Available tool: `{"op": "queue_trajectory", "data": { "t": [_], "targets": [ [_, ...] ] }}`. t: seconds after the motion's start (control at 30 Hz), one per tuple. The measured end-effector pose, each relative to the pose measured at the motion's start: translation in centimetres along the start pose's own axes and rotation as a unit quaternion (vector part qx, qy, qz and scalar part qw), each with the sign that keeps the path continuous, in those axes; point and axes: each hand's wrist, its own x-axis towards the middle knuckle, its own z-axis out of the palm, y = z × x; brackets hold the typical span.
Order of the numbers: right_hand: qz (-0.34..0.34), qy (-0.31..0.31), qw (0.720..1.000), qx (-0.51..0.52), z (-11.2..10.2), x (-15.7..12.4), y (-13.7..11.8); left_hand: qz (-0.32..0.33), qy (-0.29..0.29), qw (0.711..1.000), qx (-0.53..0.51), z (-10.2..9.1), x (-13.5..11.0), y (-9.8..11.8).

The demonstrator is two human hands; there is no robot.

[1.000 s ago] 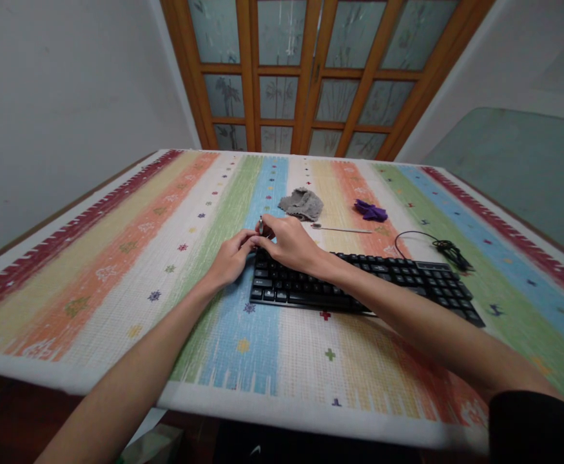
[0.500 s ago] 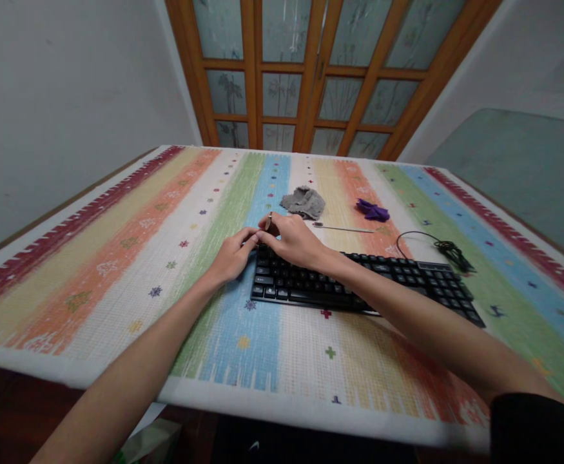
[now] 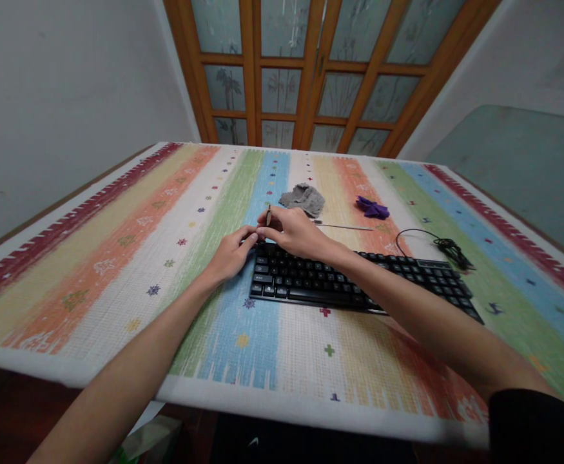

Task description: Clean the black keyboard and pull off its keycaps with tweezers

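Note:
A black computer keyboard [image 3: 320,283] lies on the tablecloth under my right forearm. At its far left corner, my left hand [image 3: 236,252] has its fingers bent and its thumb pressed in; whatever it grips there is hidden. My right hand [image 3: 295,233] is closed over the same corner, its fingertips meeting those of the left. A small slim tool [image 3: 269,214], dark with a yellowish tip, sticks up from the right hand's fingers; its kind cannot be made out. The keys under both sets of fingertips are covered.
Beyond the right hand lies a crumpled grey cloth [image 3: 303,199], with a thin metal rod [image 3: 344,226] near it. A bunched purple cloth [image 3: 372,207] is farther right. The keyboard's coiled cable [image 3: 453,253] rests behind its right end. A striped tablecloth [image 3: 165,264] covers the table.
The slim tool in my right hand stands more upright, and the right hand's fingers have shifted slightly. My left hand stays at the keyboard's corner.

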Motion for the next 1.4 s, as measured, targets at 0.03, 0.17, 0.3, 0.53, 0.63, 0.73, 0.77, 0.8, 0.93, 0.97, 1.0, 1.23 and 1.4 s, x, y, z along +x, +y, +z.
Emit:
{"op": "queue_trajectory", "data": {
  "t": [0.03, 0.17, 0.3, 0.53, 0.63, 0.73, 0.77, 0.8, 0.93, 0.97, 1.0, 1.23, 1.4],
  "targets": [
    [0.001, 0.001, 1.000, -0.003, 0.0, 0.0, -0.1, 0.002, 0.002, 1.000, 0.006, 0.0, 0.0, 0.0],
    [0.011, 0.009, 1.000, -0.019, 0.3, 0.0, -0.3, 0.004, -0.002, 1.000, 0.008, -0.1, 0.0, 0.0],
    [0.017, 0.014, 1.000, -0.021, 0.5, -0.3, -0.2, 0.006, -0.005, 1.000, 0.007, 0.0, 0.1, -0.2],
    [0.001, 0.008, 1.000, -0.024, 0.3, -0.4, 0.0, 0.010, -0.006, 1.000, 0.012, 0.0, 0.1, -0.1],
    [-0.002, 0.006, 1.000, -0.028, 0.2, -0.4, 0.0, 0.012, -0.005, 1.000, 0.016, 0.1, 0.1, 0.2],
    [-0.004, 0.014, 0.999, -0.033, 0.3, -0.5, -0.1, 0.012, -0.006, 1.000, 0.025, 0.1, 0.1, 0.4],
    [-0.005, 0.016, 0.999, -0.032, 0.4, -0.5, -0.1, 0.012, -0.007, 1.000, 0.027, 0.0, 0.1, 0.4],
    [-0.005, 0.018, 0.999, -0.030, 0.6, -0.5, -0.2, 0.011, -0.008, 0.999, 0.029, 0.0, 0.1, 0.4],
    [-0.006, 0.022, 0.999, -0.026, 1.1, -0.6, -0.3, 0.008, -0.008, 1.000, 0.028, 0.0, 0.1, 0.3],
    [-0.006, 0.022, 0.999, -0.025, 1.1, -0.6, -0.3, 0.008, -0.005, 1.000, 0.025, 0.0, 0.1, 0.2],
    [-0.006, 0.023, 0.999, -0.024, 1.1, -0.5, -0.3, 0.009, -0.003, 1.000, 0.020, 0.0, 0.1, 0.2],
    [0.020, 0.049, 0.999, 0.014, 0.5, -0.2, 0.7, 0.001, -0.010, 0.998, -0.065, 0.2, 0.0, 0.0],
    [0.020, 0.051, 0.998, 0.022, 0.8, 0.0, 0.6, 0.018, -0.007, 0.997, -0.078, 0.5, 0.0, -0.4]
  ]
}}
